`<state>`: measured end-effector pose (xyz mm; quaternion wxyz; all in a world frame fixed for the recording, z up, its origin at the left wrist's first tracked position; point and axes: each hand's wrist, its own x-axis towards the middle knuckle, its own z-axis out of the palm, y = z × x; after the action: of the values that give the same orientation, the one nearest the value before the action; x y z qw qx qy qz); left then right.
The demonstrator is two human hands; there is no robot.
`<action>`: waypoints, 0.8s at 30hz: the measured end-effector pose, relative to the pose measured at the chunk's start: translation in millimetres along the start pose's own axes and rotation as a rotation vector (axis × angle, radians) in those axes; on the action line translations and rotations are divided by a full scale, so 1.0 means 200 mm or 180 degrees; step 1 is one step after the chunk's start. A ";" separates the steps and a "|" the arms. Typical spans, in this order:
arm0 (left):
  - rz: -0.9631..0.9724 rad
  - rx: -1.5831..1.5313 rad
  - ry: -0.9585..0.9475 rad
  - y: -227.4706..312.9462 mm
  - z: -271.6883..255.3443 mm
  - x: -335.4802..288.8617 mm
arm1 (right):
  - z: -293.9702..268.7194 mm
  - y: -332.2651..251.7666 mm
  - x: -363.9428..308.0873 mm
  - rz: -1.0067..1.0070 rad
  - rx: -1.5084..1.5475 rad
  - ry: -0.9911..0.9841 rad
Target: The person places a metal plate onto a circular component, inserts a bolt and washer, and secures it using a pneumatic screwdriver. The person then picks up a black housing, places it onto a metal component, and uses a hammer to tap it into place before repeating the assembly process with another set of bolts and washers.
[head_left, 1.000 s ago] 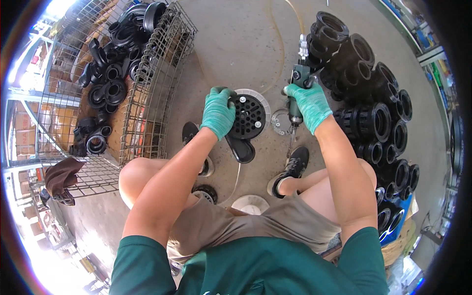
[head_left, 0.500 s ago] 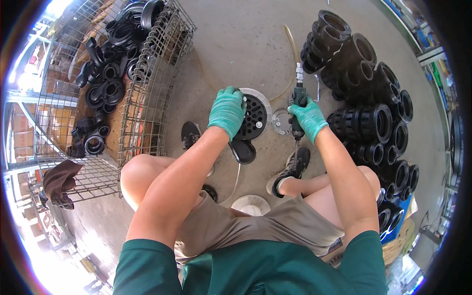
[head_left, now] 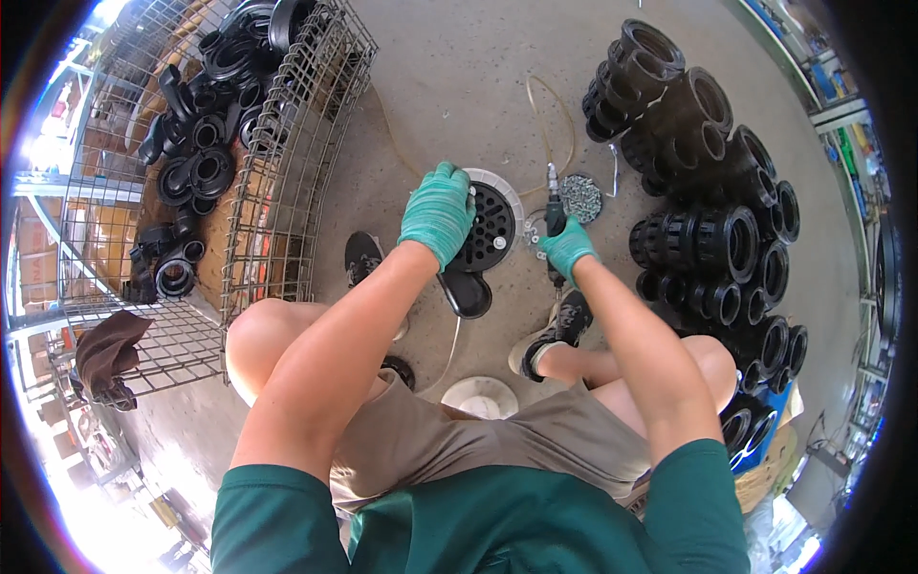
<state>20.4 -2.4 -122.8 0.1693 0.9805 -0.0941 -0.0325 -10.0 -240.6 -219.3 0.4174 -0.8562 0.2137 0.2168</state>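
Observation:
My left hand (head_left: 440, 218), in a green knit glove, curls over the left edge of a round black plastic part (head_left: 491, 256) full of holes. A small pale piece shows at its fingertips. Underneath the part sits a round white base (head_left: 510, 187), and a black spout-like end (head_left: 468, 296) juts out toward me. Off to the right, my gloved right hand (head_left: 569, 251) wraps around a dark air screwdriver (head_left: 555, 218). The tool stands roughly upright, apart from the black part, with a clear hose (head_left: 537, 105) running from its top.
Beside the tool are a round dish of small metal screws (head_left: 581, 199) and some pale rings (head_left: 536, 228). A wire cage (head_left: 301, 143) of black fittings stands left. Stacked black ribbed collars (head_left: 703, 239) fill the right. A white round stool-like object (head_left: 481, 395) is between my legs.
My right hand has brought the screwdriver leftward, closer to the black part, and the dish of screws now shows. The hose has shifted with it. My left hand keeps its place on the part.

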 end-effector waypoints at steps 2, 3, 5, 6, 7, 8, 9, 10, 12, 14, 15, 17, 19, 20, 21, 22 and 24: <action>-0.0165 -0.0674 0.0029 0.02 0.06 0.00 | 0.15 0.20 0.12 0.0115 -0.0434 0.0357; -0.0186 -0.0644 0.0017 0.00 0.07 -0.01 | 0.21 0.21 0.11 0.0313 -0.0468 0.0141; -0.0026 -0.0822 0.0345 -0.02 0.09 -0.02 | 0.34 0.24 0.09 0.0460 -0.0587 0.0153; -0.0032 -0.0828 0.0427 -0.01 0.10 -0.03 | 0.41 0.28 0.09 0.0482 -0.0586 0.0145; -0.0020 -0.0849 0.0405 -0.01 0.11 -0.02 | 0.48 0.34 0.10 0.0429 -0.0626 0.0228; 0.0012 -0.0851 0.0438 0.01 0.12 -0.02 | 0.53 0.40 0.11 0.0378 -0.0664 0.0315; 0.0015 -0.0806 0.0476 -0.01 0.12 -0.03 | 0.59 0.39 0.08 0.0380 -0.0649 0.0285; 0.0004 -0.0783 0.0465 -0.01 0.11 -0.03 | 0.64 0.36 0.03 0.0411 -0.0644 0.0358; 0.0003 -0.0817 0.0518 -0.02 0.11 -0.04 | 0.67 0.27 -0.05 0.0678 -0.0578 0.0254; -0.0016 -0.0810 0.0473 -0.03 0.12 -0.04 | 0.76 0.35 -0.04 0.0575 -0.0556 0.0319; -0.0022 -0.0828 0.0445 -0.03 0.13 -0.02 | 0.79 0.39 -0.02 0.0470 -0.0548 0.0413; 0.0007 -0.0844 0.0415 0.00 0.12 -0.01 | 0.81 0.47 0.03 0.0564 -0.0515 0.0324; 0.0008 -0.0858 0.0396 0.01 0.11 -0.02 | 0.81 0.51 0.04 0.0505 -0.0499 0.0239; -0.0007 -0.0829 0.0367 0.03 0.11 -0.02 | 0.78 0.53 0.06 0.0512 -0.0504 0.0272; -0.0046 -0.0763 0.0363 0.02 0.09 -0.02 | 0.74 0.49 0.07 0.0596 -0.0458 0.0011; -0.0041 -0.0755 0.0403 0.01 0.10 -0.03 | 0.68 0.44 0.08 0.0675 -0.0418 -0.0241; 0.0152 -0.0712 0.0608 -0.01 0.14 -0.02 | 0.51 0.37 0.09 0.0343 -0.0453 -0.0461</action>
<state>13.9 -8.7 -149.0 0.2865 0.9516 -0.0967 0.0548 -55.2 -202.4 -331.5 0.3577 -0.8530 0.2128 0.3148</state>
